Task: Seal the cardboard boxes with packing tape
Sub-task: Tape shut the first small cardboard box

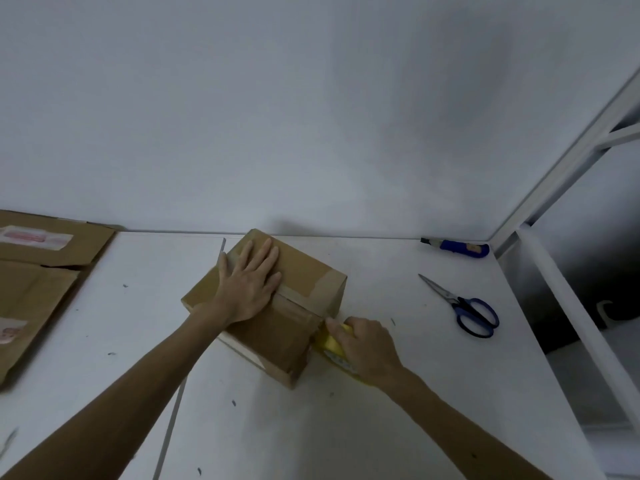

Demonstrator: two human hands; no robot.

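My left grip (247, 289) lies flat, fingers straight, pressing the top of the cardboard box (308, 268), which sits mid-worktop near the back edge. My right grip (367, 348) clasps the yellow tape roll (333, 345) against the box's right side. The tape's line runs across the top, from left grip to right. Scissors (464, 310) and a blue knife (457, 247) lie well apart toward the right edge, and flattened cardboard (41, 271) lies at the left edge. Nothing seems to block the pull.

Tools on a white bench (381, 427) set against a pale wall (311, 98).
Blue-handled scissors (446, 295) lie closed near the right edge; a blue utility knife (457, 245) rests at the far right corner, well apart from them, beside a white metal frame (571, 164).
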